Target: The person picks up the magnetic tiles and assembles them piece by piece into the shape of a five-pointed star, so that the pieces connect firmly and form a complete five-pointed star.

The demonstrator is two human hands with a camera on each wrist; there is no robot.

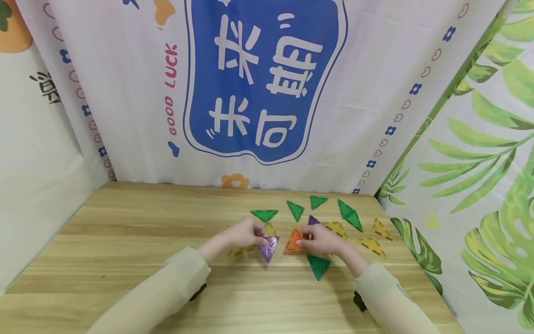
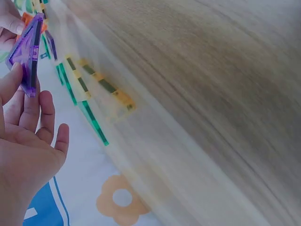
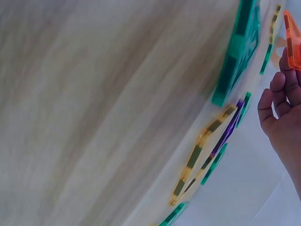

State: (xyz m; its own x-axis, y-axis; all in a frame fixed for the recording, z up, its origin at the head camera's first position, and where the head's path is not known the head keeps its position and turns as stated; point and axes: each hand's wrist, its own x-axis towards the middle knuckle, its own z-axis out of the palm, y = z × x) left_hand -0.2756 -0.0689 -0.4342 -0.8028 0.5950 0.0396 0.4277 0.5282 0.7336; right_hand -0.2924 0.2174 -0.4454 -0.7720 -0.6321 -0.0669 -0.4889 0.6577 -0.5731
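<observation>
Between thumb and fingers, my left hand (image 1: 249, 233) pinches a translucent purple triangular magnetic tile (image 1: 268, 249), one corner aimed down toward me. In the left wrist view that purple tile (image 2: 29, 54) is seen nearly edge-on. My right hand (image 1: 320, 239) pinches an orange triangular magnetic tile (image 1: 294, 242) by its right side, just across from the purple one. Beneath the right hand lies a green triangular tile (image 1: 319, 266), and a second purple tile (image 1: 314, 221) shows partly behind it. Yellow tiles (image 1: 237, 252) are partly covered by the left hand and its purple tile.
Several green tiles (image 1: 264, 215) are scattered along the back of the wooden table (image 1: 137, 246). Toward the right edge lie yellow triangular tiles (image 1: 372, 246). A printed cloth (image 1: 142, 139) hangs behind the table, with a leaf-patterned cloth (image 1: 479, 185) at the right.
</observation>
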